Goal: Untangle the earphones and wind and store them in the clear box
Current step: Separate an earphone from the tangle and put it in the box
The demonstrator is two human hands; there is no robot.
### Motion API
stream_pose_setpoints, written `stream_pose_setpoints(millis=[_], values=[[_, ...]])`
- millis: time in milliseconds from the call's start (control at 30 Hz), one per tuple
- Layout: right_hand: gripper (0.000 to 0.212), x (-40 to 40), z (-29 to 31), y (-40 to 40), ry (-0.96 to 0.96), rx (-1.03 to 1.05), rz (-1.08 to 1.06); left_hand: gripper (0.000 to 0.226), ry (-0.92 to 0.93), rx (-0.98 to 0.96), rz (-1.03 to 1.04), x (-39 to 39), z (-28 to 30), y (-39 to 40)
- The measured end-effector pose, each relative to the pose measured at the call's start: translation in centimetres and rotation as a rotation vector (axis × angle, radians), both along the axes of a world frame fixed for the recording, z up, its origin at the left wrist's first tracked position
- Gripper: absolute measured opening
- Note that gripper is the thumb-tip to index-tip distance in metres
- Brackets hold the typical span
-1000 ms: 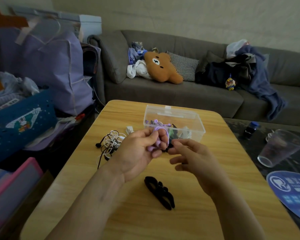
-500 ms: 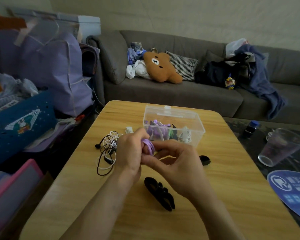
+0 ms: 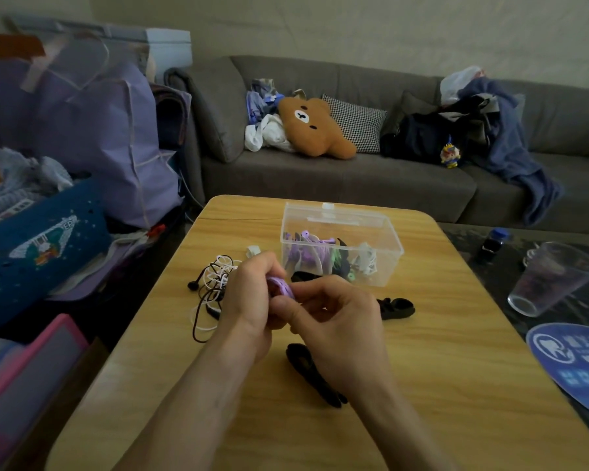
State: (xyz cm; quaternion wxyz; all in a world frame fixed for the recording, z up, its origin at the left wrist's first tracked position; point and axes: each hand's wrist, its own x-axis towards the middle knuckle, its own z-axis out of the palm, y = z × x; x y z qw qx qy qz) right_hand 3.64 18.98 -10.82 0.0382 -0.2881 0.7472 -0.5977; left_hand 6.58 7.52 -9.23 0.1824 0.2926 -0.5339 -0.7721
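Note:
A coil of purple earphones (image 3: 281,287) sits between my two hands above the wooden table (image 3: 439,351). My left hand (image 3: 249,297) grips the coil with curled fingers. My right hand (image 3: 334,317) pinches it from the right. Just behind stands the clear box (image 3: 385,232), open, with purple, black, green and white earphones inside. A tangle of black and white earphones (image 3: 213,283) lies on the table left of my left hand.
Two black straps lie on the table, one (image 3: 397,307) right of my hands, one (image 3: 306,368) partly under my right wrist. A clear cup (image 3: 555,280) and a blue round fan (image 3: 578,358) lie at right. Bags crowd the left; a sofa stands behind.
My right hand has closed in on the purple coil, which the left hand held alone a second ago. Both hands have drawn together and slightly toward me.

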Motion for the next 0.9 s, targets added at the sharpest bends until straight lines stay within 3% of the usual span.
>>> stream_pose_setpoints(millis=[133,267,400,500,633,700,767,900], values=[[0.014,0.1,0.2,0.1,0.021,0.120,0.043,0.030,-0.058,0.026,-0.075,0.0,-0.1,0.0],[0.012,-0.9,1.1,0.6,-0.014,0.219,0.117,0.012,0.008,-0.003,-0.026,-0.3,-0.1,0.4],[0.014,-2.1,1.6,1.5,-0.140,0.092,0.086,0.054,0.175,0.110,-0.051,-0.3,0.3,0.9],[0.017,-3.0,1.6,2.2,-0.267,-0.068,0.035,0.041,0.356,0.117,-0.147,-0.5,0.5,1.3],[0.013,-4.1,2.4,3.5,-0.258,-0.130,-0.085,0.028,0.282,-0.402,-0.094,-0.7,-0.3,1.4],[0.010,-5.0,2.8,4.5,-0.244,-0.091,-0.136,0.024,0.238,-0.557,-0.152,-0.4,0.0,0.7],[0.005,-6.0,2.9,5.5,-0.217,0.062,-0.153,0.027,0.140,-0.736,-0.354,0.2,0.2,0.1],[0.005,-7.4,2.2,6.6,-0.186,0.455,-0.124,0.050,-0.335,-1.154,-0.902,1.4,-0.3,-0.1]])
